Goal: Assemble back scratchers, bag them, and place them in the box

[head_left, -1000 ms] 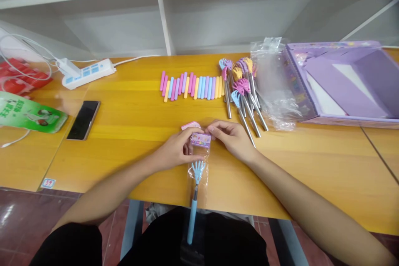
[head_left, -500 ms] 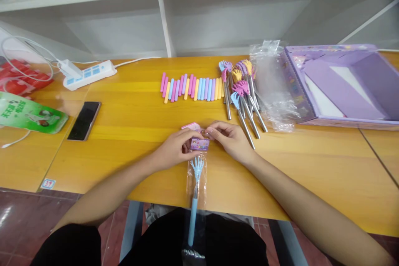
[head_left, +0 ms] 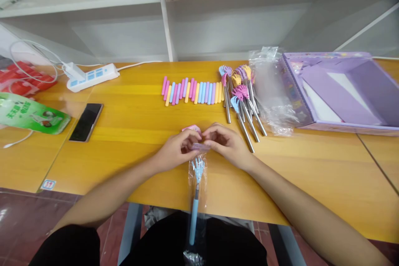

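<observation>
left of the bagged blue back scratcher (head_left: 195,199): phone (head_left: 85,122) on the desk (head_left: 311,166). left hand (head_left: 174,149) and right hand (head_left: 226,143), fingers closed, pinch its purple header card (head_left: 199,146) at the bag's top. right of it: loose scratchers (head_left: 243,99), purple box (head_left: 339,89).

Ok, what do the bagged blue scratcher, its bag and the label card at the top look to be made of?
Blue scratcher: claw looks like matte moulded plastic, then a shiny, probably metal shaft and a soft-looking pastel grip. Bag: thin clear plastic film, glossy and crinkled. Label card, pinched between left hand and right hand: likely printed paper card, folded; too small to be sure.
</observation>
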A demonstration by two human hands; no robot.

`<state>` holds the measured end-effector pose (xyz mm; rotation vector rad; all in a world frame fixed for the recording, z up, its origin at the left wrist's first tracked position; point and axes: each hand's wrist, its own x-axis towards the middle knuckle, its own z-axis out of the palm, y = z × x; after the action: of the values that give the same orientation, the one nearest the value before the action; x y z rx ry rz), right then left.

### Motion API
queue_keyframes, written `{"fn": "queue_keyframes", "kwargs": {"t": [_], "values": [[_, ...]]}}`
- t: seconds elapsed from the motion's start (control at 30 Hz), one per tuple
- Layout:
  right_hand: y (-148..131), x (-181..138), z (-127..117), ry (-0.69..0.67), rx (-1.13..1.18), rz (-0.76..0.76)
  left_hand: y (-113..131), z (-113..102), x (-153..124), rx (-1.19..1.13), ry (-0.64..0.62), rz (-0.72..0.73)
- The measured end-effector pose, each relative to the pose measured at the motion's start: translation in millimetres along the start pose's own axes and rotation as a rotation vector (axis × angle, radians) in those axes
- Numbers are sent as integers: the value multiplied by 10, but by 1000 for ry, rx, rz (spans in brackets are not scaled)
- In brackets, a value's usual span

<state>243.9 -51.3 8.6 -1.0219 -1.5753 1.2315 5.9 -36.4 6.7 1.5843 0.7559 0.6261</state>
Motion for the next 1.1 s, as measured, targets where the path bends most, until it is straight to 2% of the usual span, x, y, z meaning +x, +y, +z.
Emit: {"fn": "queue_keyframes", "kwargs": {"t": [0.1,0.27,0.53,0.6,0.67,0.77,0.83,0.97,1.1], "values": [[-28,-17,-4,-66,-26,32,18,-6,6,-52,7,-42],[-49,-26,17,-67,-183,35,11,-18,14,-63,20,-64],[-48,-28,24,-115,-150,63,63,36,12,-47,111,-83],[-85,-41,4,-139,-89,123,81,31,19,-54,159,-61],[-150,-65,-10,-221,6,253,100,6,31,-71,206,-40],[-250,-114,33,-479,182,495,124,-45,49,-94,245,-20],[-280,-145,114,-604,270,595,133,-69,53,-104,262,-7],[-241,-176,267,-599,347,641,138,-76,55,-149,281,2],[-242,-160,161,-604,327,619,143,-78,63,-263,277,45]]}}
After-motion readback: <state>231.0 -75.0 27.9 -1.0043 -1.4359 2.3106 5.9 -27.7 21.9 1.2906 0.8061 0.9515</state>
